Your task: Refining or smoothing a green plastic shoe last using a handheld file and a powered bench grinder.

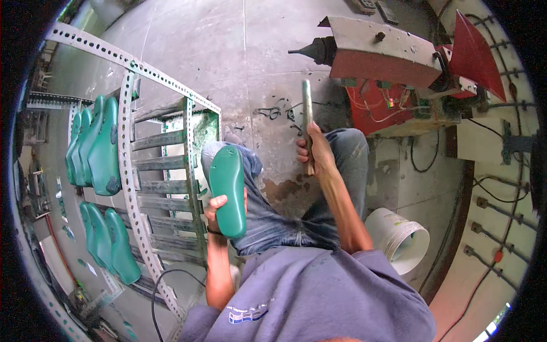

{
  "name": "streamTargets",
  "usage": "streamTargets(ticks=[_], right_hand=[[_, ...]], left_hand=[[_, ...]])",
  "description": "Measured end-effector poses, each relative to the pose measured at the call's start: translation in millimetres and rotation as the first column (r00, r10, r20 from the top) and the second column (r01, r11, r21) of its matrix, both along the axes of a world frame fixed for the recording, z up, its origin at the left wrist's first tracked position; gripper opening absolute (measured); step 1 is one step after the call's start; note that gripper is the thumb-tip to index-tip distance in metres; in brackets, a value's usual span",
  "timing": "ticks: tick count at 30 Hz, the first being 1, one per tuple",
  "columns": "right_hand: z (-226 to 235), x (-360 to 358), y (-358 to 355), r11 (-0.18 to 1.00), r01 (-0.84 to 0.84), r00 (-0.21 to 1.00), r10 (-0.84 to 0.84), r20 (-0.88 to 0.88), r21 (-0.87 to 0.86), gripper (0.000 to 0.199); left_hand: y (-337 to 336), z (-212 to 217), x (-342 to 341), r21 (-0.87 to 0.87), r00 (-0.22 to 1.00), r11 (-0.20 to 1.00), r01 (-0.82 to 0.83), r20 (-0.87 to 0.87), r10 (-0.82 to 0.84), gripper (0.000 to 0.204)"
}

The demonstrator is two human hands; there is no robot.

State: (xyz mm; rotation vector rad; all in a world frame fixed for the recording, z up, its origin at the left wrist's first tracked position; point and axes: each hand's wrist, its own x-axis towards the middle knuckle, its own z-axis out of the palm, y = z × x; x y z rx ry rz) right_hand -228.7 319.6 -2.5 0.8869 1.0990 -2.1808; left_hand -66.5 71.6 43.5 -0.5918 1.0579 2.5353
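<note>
A smooth green shoe last [227, 185] stands tilted, sole side toward me, over my left thigh. My left hand [215, 206] is closed around its lower edge, the thumb in front and the other fingers mostly hidden behind it. In my right hand [319, 153], above my right knee, is a long, flat, pale bar [307, 105] pointing away from me. The fingers wrap around its near part. Whether the bar is a file or a plain stick I cannot make out. The last and the bar are apart.
At left stands a perforated metal rack [130, 114] holding several more green lasts [104, 151]. A machine with a black pointed nozzle [316, 51] and red housing [379, 105] is at the far right. A white bucket [393, 228] lies beside my right hip. Cables [430, 157] hang nearby.
</note>
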Motion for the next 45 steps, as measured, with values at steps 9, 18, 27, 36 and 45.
streamTargets(ticks=[9, 18, 27, 36, 45], right_hand=[[-45.4, -26.7, -3.2, 0.716, -0.368, 0.779, 0.586, -0.223, 0.593, 0.055], [-43.8, -30.6, -7.0, 0.57, -0.21, 0.725, 0.636, -0.264, 0.794, 0.051], [-44.2, -28.6, -7.4, 0.601, -0.128, 0.706, 0.614, -0.353, 0.789, 0.05], [-46.0, -25.9, -16.6, 0.529, -0.063, 0.654, 0.662, -0.365, 0.846, 0.049], [-47.1, -24.5, -18.0, 0.455, -0.072, 0.64, 0.703, -0.309, 0.888, 0.051]], left_hand=[[20.8, 19.4, -159.3, -0.821, 0.904, 0.565, -0.082, -0.3, -0.305, 0.074], [43.0, 37.9, -211.4, -0.818, 0.872, 0.574, -0.036, -0.307, -0.383, 0.073], [40.2, 37.8, -221.0, -0.88, 0.816, 0.473, -0.041, -0.303, -0.492, 0.08], [44.3, 47.1, -224.6, -0.923, 0.793, 0.383, -0.032, -0.256, -0.553, 0.091], [37.7, 53.6, -230.5, -0.965, 0.702, 0.206, -0.163, -0.26, -0.663, 0.099]])
